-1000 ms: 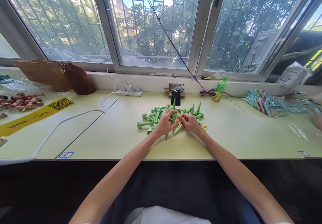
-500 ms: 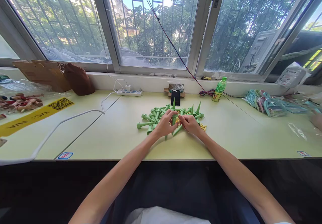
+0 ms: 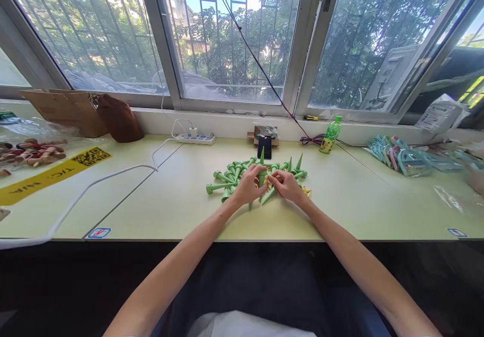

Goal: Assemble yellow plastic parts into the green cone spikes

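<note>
My left hand (image 3: 247,185) is closed around a green plastic spike (image 3: 262,177), which stands roughly upright between thumb and fingers. Close beside it on the right, my right hand (image 3: 289,185) has its thumb and fingertips pinched together near the spike. A bit of yellow shows at those fingertips, too small to make out whether it is held. A heap of similar green spikes (image 3: 227,177) with capped, wider ends lies around and behind both hands. Small yellow pieces (image 3: 307,191) lie at the heap's right edge, partly covered by my right hand.
Behind the heap are a dark phone (image 3: 264,148) and a small open box (image 3: 275,131). A green bottle (image 3: 330,136) stands to the right, bagged pastel items (image 3: 403,156) farther right. A power strip (image 3: 196,139), white cable (image 3: 109,176) and brown pouch (image 3: 119,119) are left.
My right fingertips have shifted slightly, staying beside the spike. My left hand keeps its hold on the spike. The whole view has moved very slightly.
</note>
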